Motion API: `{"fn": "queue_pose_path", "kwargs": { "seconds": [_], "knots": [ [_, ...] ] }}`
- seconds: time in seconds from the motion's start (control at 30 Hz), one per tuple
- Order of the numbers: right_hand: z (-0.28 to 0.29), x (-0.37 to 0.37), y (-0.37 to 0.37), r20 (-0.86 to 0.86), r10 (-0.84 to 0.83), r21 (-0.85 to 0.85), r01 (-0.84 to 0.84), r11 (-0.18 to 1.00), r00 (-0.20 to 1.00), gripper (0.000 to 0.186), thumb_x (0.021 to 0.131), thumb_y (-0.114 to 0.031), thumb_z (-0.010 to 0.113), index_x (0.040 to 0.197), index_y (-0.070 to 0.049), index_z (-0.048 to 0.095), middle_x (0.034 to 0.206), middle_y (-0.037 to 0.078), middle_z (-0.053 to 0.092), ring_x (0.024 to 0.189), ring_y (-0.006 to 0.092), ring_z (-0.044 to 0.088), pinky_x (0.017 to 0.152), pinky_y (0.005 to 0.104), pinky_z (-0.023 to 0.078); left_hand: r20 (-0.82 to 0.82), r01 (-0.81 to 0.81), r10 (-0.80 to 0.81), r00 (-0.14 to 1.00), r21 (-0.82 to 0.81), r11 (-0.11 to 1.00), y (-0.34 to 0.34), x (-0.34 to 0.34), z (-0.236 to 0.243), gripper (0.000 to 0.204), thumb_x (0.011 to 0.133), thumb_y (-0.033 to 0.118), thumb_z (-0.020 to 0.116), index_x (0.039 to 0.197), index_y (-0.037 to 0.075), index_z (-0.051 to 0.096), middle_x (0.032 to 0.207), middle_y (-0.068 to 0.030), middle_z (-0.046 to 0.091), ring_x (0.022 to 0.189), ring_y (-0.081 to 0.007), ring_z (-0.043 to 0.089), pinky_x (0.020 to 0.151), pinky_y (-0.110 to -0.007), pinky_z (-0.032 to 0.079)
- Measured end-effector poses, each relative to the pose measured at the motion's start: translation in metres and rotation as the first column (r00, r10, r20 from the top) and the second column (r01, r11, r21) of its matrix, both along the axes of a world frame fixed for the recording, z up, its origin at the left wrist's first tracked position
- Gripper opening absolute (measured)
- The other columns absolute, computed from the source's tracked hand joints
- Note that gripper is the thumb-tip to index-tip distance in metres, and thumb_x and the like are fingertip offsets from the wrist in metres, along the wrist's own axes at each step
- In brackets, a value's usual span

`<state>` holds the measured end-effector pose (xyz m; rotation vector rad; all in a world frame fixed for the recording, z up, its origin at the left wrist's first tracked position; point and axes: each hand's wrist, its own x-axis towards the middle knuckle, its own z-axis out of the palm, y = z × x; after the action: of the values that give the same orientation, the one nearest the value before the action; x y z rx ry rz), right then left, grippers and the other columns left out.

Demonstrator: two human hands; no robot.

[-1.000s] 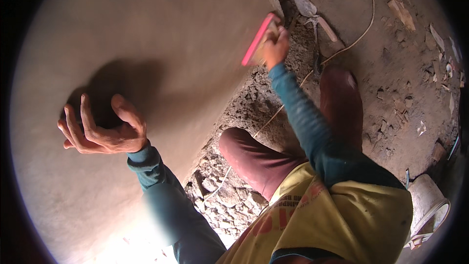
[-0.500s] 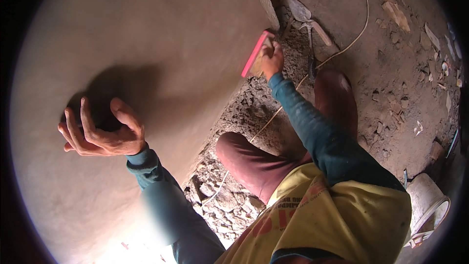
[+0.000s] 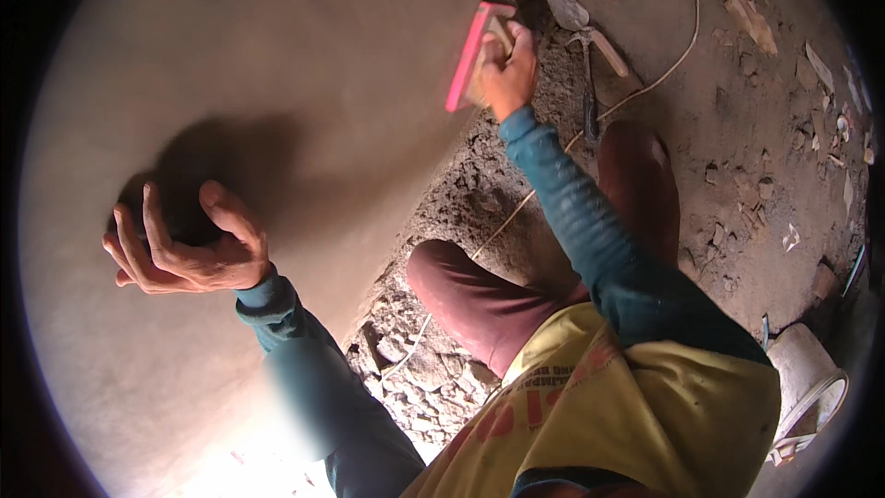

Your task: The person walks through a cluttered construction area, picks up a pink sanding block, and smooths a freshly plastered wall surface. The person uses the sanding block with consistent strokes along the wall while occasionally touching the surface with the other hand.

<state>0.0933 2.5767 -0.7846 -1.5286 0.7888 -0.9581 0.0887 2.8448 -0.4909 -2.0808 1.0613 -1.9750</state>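
My right hand (image 3: 509, 72) is closed round the handle of a plastering float (image 3: 468, 57) with a pinkish-red pad. The pad's face is turned to the smooth grey-brown plastered wall (image 3: 350, 46), close to the wall's far end. Whether the whole pad touches the plaster is hard to see. My left hand (image 3: 189, 244) is empty, its fingers apart and loosely curved, in front of the wall at the left. A dark shadow falls on the plaster behind that hand.
Right of the float, a pointed trowel (image 3: 566, 5) and a hammer (image 3: 588, 83) lie on the dirt floor. A pale cable (image 3: 678, 65) runs past them and beneath my legs. Rubble (image 3: 415, 378) lines the wall's foot. A whitish bucket (image 3: 804, 364) stands at lower right.
My right hand has slid the float farther away and slightly left along the wall. My left hand has barely shifted.
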Motion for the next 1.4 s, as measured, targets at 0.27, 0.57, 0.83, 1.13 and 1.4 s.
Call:
{"fn": "queue_pose_path", "kwargs": {
  "seconds": [0.27, 0.57, 0.83, 1.13, 1.4],
  "knots": [
    [-0.074, -0.054, 0.117, 0.042, 0.285, 0.266, -0.285, 0.921, 0.958, 0.062, 0.102, -0.032, 0.064, 0.147, 0.006, 0.045, 0.138, 0.031, 0.056, 0.131, 0.0456, 0.058, 0.110, 0.0521, 0.049, -0.041, 0.005, -0.006, 0.999, -0.031, 1.000, -0.012, 0.002, 0.002, 0.051, 0.097, 0.053, 0.072, 0.130, 0.015, 0.074, 0.140, -0.0121, 0.064, 0.147, -0.0357, 0.048, 0.133, -0.056, 0.014],
    [-0.059, -0.034, 0.065, -0.032, 0.147, 0.377, -0.124, 0.918, 0.989, 0.056, 0.105, -0.021, 0.063, 0.145, 0.013, 0.042, 0.141, 0.032, 0.055, 0.132, 0.0423, 0.059, 0.111, 0.0492, 0.048, -0.047, -0.018, 0.018, 0.999, -0.005, 1.000, -0.012, 0.004, 0.007, 0.048, 0.096, 0.051, 0.072, 0.126, 0.013, 0.075, 0.140, -0.0131, 0.064, 0.145, -0.0376, 0.049, 0.133, -0.054, 0.015],
    [-0.014, -0.035, 0.106, -0.040, 0.155, 0.274, -0.139, 0.952, 0.987, 0.055, 0.110, -0.035, 0.050, 0.140, 0.011, 0.044, 0.135, 0.035, 0.053, 0.124, 0.0454, 0.062, 0.109, 0.0517, 0.051, -0.014, -0.096, 0.098, 0.995, 0.082, 0.992, 0.025, 0.005, 0.005, 0.045, 0.096, 0.050, 0.071, 0.124, 0.015, 0.076, 0.140, -0.0113, 0.062, 0.145, -0.0369, 0.049, 0.132, -0.055, 0.015],
    [0.003, -0.064, 0.157, 0.016, 0.244, 0.283, -0.239, 0.929, 0.970, 0.061, 0.105, -0.031, 0.063, 0.145, 0.011, 0.042, 0.139, 0.030, 0.052, 0.132, 0.0425, 0.053, 0.115, 0.0538, 0.042, -0.003, -0.044, 0.044, 0.999, 0.063, 0.997, 0.015, 0.005, -0.001, 0.049, 0.097, 0.056, 0.069, 0.122, 0.014, 0.076, 0.134, -0.0104, 0.067, 0.143, -0.0355, 0.049, 0.130, -0.056, 0.018],
    [-0.024, -0.081, 0.187, 0.064, 0.267, -0.010, -0.267, 0.964, 0.962, 0.044, 0.109, -0.024, 0.056, 0.136, 0.009, 0.046, 0.131, 0.030, 0.055, 0.115, 0.0401, 0.064, 0.103, 0.0507, 0.053, 0.024, -0.021, 0.019, 1.000, 0.095, 0.995, 0.015, 0.015, 0.011, 0.047, 0.096, 0.053, 0.071, 0.122, 0.015, 0.076, 0.135, -0.0099, 0.066, 0.140, -0.0345, 0.051, 0.128, -0.055, 0.022]
  ]
}}
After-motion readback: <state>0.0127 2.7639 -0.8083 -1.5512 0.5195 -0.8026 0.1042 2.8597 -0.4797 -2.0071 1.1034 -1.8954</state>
